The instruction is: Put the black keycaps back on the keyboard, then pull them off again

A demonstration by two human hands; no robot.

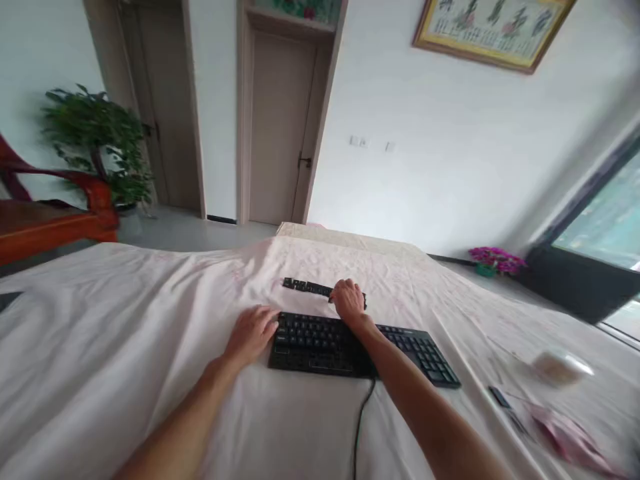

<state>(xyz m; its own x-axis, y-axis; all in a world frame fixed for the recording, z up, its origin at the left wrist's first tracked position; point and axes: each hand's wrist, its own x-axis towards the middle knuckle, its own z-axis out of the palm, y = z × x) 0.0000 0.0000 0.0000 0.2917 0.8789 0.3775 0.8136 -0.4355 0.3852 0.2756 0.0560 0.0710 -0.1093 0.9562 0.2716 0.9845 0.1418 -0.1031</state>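
A black computer keyboard (pixel 315 341) lies on the pale cloth in front of me. Its lower left rows look bare of keycaps, and its cable (pixel 361 427) runs toward me. Behind it, loose black keycaps (pixel 307 287) lie in a line. My left hand (pixel 253 333) rests flat at the keyboard's left end, fingers stretched out and touching its corner. Across the keyboard reaches my right arm, and my right hand (pixel 348 300) is over the right part of the keycap line, fingers bent down and drawn together. Its fingertips are hidden, so what they pinch cannot be made out.
On the right of the cloth (pixel 225 280) are a slim dark tool (pixel 500 398), a pink cloth (pixel 575 440) and a blurred clear container (pixel 563 367). A dark object (pixel 9 300) lies at the left edge. Beyond stand a wooden chair (pixel 60 223) and a plant (pixel 95 137).
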